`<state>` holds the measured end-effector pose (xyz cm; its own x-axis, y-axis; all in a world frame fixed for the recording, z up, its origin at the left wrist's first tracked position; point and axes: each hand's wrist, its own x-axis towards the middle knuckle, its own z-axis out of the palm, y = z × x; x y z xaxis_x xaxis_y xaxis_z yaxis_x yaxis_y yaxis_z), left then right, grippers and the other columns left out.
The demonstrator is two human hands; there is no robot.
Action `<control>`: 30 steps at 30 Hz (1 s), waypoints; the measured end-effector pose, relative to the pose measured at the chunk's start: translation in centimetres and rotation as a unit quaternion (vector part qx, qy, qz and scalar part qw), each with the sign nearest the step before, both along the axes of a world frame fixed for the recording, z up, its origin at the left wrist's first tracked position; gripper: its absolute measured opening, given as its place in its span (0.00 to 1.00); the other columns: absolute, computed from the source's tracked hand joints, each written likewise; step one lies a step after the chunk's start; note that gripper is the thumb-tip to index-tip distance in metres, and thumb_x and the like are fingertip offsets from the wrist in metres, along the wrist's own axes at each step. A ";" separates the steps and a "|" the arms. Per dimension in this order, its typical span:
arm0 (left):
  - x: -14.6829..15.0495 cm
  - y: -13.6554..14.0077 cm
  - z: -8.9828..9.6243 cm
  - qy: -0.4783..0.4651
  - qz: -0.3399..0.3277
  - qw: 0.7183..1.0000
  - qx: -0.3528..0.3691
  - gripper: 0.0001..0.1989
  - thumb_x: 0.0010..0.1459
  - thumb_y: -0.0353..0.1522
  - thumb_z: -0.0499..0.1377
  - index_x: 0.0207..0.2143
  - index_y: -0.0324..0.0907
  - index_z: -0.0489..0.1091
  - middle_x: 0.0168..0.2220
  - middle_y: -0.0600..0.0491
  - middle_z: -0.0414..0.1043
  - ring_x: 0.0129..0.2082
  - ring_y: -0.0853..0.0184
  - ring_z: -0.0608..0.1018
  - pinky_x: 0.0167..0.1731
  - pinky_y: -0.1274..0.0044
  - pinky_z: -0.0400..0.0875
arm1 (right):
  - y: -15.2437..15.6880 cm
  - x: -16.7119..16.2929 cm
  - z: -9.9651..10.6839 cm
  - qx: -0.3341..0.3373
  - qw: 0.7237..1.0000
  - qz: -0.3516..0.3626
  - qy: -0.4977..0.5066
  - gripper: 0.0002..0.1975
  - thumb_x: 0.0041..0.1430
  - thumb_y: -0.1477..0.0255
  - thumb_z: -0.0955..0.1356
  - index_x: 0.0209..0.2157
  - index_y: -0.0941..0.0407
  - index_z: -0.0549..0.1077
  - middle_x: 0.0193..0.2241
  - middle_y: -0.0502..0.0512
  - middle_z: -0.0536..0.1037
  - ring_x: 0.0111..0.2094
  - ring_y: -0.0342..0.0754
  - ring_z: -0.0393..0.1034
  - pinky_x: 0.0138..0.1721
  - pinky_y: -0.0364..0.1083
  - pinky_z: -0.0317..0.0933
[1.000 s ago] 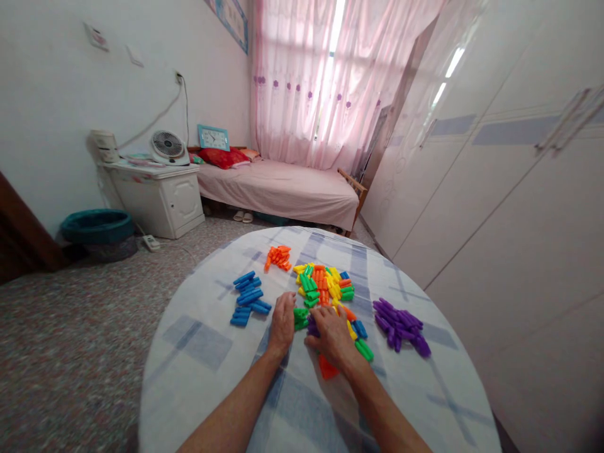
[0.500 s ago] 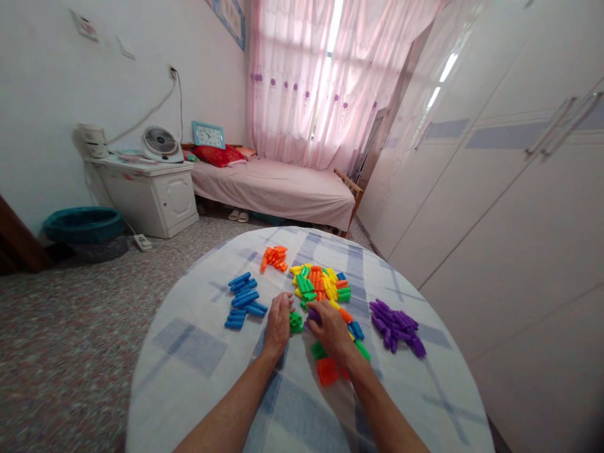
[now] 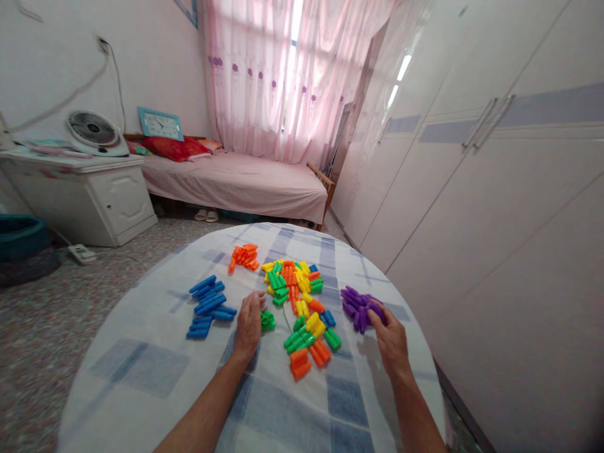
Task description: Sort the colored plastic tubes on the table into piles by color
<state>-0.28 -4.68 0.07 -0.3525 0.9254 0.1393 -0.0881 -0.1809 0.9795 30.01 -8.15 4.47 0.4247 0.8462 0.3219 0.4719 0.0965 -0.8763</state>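
Observation:
My left hand (image 3: 249,326) lies on its side on the table, fingers slightly curved and partly hidden, beside a small cluster of green tube-shaped plastic pieces (image 3: 267,321). At the right, my right hand (image 3: 391,338) has thumb and fingers closed on purple plastic pieces (image 3: 376,308) at the near edge of the purple pile (image 3: 353,303). Between the hands spreads a mixed heap of yellow, orange, green and blue pieces (image 3: 292,282). Nearer me lie more green pieces (image 3: 298,340) and orange pieces (image 3: 299,363).
A blue pile (image 3: 207,305) and an orange pile (image 3: 244,257) lie on the left of the round table with a checked cloth (image 3: 202,390). Beyond stand a bed (image 3: 236,179), a white cabinet (image 3: 125,204) with a fan (image 3: 94,131), and a wardrobe (image 3: 472,207) at the right.
My right hand has moved right, from the middle of the table to the purple pile. My left hand stays beside the green pieces. The view has turned to the right.

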 end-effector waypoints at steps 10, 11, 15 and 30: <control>-0.2 -0.2 0.2 0.008 0.002 1.000 -0.008 0.27 0.57 0.52 0.49 0.41 0.40 0.70 0.42 0.46 0.73 0.43 0.61 0.77 0.45 0.64 0.72 | -1.1 1.7 -3.4 0.020 0.982 -0.069 -0.175 0.22 0.52 0.59 0.61 0.41 0.58 0.75 0.40 0.61 0.75 0.43 0.54 0.69 0.49 0.55 0.60; -0.3 -0.3 0.2 0.006 0.000 1.000 -0.009 0.26 0.58 0.52 0.48 0.42 0.40 0.70 0.42 0.46 0.73 0.43 0.61 0.77 0.46 0.64 0.72 | -1.1 1.7 -3.7 0.026 0.979 -0.073 -0.187 0.21 0.53 0.59 0.61 0.41 0.58 0.74 0.41 0.62 0.75 0.44 0.54 0.68 0.49 0.55 0.59; -0.5 -0.9 0.4 0.035 0.008 0.999 -0.006 0.23 0.60 0.48 0.47 0.44 0.40 0.70 0.43 0.46 0.73 0.45 0.61 0.76 0.50 0.63 0.69 | -1.3 1.7 -4.1 0.040 0.968 -0.092 -0.229 0.22 0.54 0.59 0.60 0.43 0.59 0.72 0.42 0.63 0.73 0.46 0.56 0.65 0.51 0.56 0.57; -0.9 -2.5 0.3 0.403 -0.036 0.913 0.047 0.25 0.46 0.30 0.60 0.50 0.45 0.69 0.49 0.47 0.70 0.50 0.57 0.71 0.53 0.62 0.65 | 3.9 -6.6 -1.6 0.105 0.978 0.042 -0.176 0.17 0.59 0.64 0.58 0.42 0.56 0.71 0.44 0.60 0.73 0.50 0.53 0.63 0.53 0.57 0.55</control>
